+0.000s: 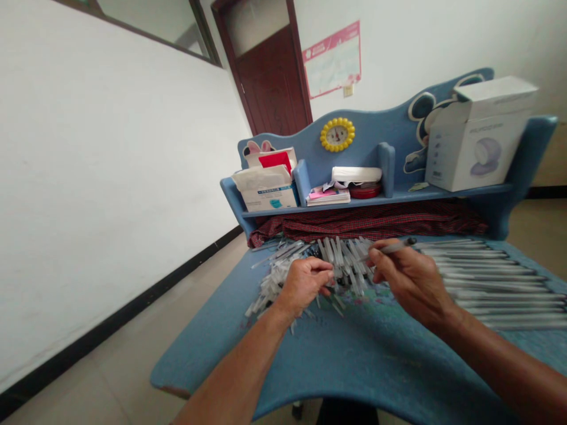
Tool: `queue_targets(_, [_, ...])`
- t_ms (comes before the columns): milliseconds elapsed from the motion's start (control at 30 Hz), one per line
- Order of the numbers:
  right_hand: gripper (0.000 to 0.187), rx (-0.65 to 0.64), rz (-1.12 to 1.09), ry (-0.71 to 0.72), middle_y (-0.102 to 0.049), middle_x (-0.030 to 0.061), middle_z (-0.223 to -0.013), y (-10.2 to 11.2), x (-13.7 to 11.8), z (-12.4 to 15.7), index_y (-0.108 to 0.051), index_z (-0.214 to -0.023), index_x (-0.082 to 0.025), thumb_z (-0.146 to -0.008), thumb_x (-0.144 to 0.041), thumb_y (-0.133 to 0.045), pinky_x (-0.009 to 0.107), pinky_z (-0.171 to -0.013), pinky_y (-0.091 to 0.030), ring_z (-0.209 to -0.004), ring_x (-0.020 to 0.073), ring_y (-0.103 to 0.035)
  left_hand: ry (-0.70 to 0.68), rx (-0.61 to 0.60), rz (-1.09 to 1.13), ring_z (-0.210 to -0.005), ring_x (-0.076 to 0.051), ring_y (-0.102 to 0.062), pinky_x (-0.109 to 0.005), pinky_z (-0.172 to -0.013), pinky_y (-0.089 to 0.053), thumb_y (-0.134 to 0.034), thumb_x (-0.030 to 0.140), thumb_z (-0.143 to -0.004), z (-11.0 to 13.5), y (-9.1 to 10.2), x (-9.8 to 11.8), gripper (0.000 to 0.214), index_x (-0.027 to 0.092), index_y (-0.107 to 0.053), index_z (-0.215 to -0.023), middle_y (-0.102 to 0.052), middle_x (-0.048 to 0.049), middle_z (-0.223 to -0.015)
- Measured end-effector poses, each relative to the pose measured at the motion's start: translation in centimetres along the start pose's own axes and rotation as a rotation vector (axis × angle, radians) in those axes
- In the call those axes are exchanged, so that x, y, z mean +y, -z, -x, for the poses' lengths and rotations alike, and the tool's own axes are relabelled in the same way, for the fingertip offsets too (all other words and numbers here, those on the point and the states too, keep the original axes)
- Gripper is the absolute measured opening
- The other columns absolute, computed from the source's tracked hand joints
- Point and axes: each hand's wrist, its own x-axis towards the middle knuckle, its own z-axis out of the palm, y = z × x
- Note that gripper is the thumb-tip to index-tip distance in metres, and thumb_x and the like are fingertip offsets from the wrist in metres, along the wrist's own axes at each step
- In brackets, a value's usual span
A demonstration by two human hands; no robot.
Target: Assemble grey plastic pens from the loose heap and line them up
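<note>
My right hand (414, 283) grips a pen (397, 247) with a clear barrel and a dark end, tilted up to the right. My left hand (305, 284) hovers at the pile with thumb and fingers drawn together; whatever is between them is too small to make out. Beneath and around both hands lies a loose heap of translucent pen caps (275, 282) and short clear pieces. To the right, several pens (491, 283) lie side by side in a row, their dark ends towards the right. My right forearm passes in front of part of that row.
Everything lies on a blue desk (212, 336) with a curved front edge. Behind stands its shelf (319, 210) with a mask box (270, 198), stacked papers (328, 196) and a large white carton (469, 147). A dark red checked cloth (363, 221) runs beneath the shelf.
</note>
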Motion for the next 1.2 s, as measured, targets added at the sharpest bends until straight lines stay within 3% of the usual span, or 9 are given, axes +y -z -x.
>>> queue_targets(133, [0.026, 0.041, -0.315, -0.143, -0.061, -0.0015, -0.059, 0.1, -0.4, -0.3, -0.056, -0.088, -0.017, -0.085, -0.041, -0.048, 0.023, -0.049, -0.046, -0.046, 0.0111, -0.057, -0.04, -0.002, -0.066, -0.058, -0.013, -0.06, -0.025, -0.054, -0.052, -0.063, 0.02, -0.064, -0.4, 0.3, -0.6, 0.019, 0.01, -0.066, -0.079, -0.06, -0.0025, -0.074])
queue_targets(267, [0.028, 0.069, -0.459, -0.234, -0.063, -0.0001, -0.059, 0.3, -0.7, -0.6, -0.056, -0.084, -0.016, -0.082, -0.044, -0.051, 0.023, -0.044, -0.046, -0.043, 0.0112, -0.057, -0.05, -0.049, -0.138, -0.055, -0.011, -0.06, -0.025, -0.056, -0.051, -0.065, 0.02, -0.062, -0.5, 0.4, -0.9, 0.022, 0.01, -0.066, -0.082, -0.063, -0.0043, -0.083])
queue_targets(467, [0.031, 0.072, -0.549, -0.319, -0.063, 0.0008, -0.056, 0.5, -0.9, -0.8, -0.056, -0.075, -0.015, -0.08, -0.046, -0.054, 0.022, -0.042, -0.045, -0.041, 0.0113, -0.057, -0.013, -0.083, -0.044, -0.065, -0.016, -0.064, -0.023, -0.054, -0.051, -0.06, 0.02, -0.067, -0.5, 0.2, -1.2, 0.019, 0.011, -0.061, -0.084, -0.064, -0.0022, -0.067])
queue_targets(733, [0.033, 0.088, -0.706, -0.356, -0.067, 0.0043, -0.063, 0.2, -0.3, -0.9, -0.055, -0.079, -0.014, -0.077, -0.047, -0.057, 0.023, -0.04, -0.043, -0.042, 0.013, -0.058, 0.039, -0.1, -0.219, -0.056, -0.015, -0.063, -0.018, -0.039, -0.041, -0.057, 0.024, -0.069, 0.0, -0.2, -0.8, 0.019, 0.014, -0.062, -0.085, -0.063, -0.0007, -0.064])
queue_targets(900, [0.033, 0.047, -0.792, -0.411, -0.067, 0.0055, -0.063, -0.2, 0.1, -0.7, -0.054, -0.078, -0.014, -0.076, -0.046, -0.06, 0.024, -0.04, -0.043, -0.042, 0.0147, -0.059, -0.001, -0.189, -0.278, -0.049, -0.012, -0.059, -0.018, -0.04, -0.038, -0.055, 0.023, -0.071, 0.4, -0.3, -0.3, 0.019, 0.014, -0.063, -0.086, -0.059, 0.0015, -0.055])
queue_targets(1200, [0.036, -0.064, -0.795, -0.475, -0.067, 0.0051, -0.063, -1.0, -0.2, 0.0, -0.054, -0.079, -0.014, -0.073, -0.049, -0.06, 0.025, -0.041, -0.044, -0.042, 0.0147, -0.059, -0.093, -0.227, -0.27, -0.052, -0.01, -0.056, -0.017, -0.046, -0.04, -0.056, 0.025, -0.073, 0.4, -0.2, -0.4, 0.017, 0.015, -0.064, -0.084, -0.059, 0.0007, -0.061])
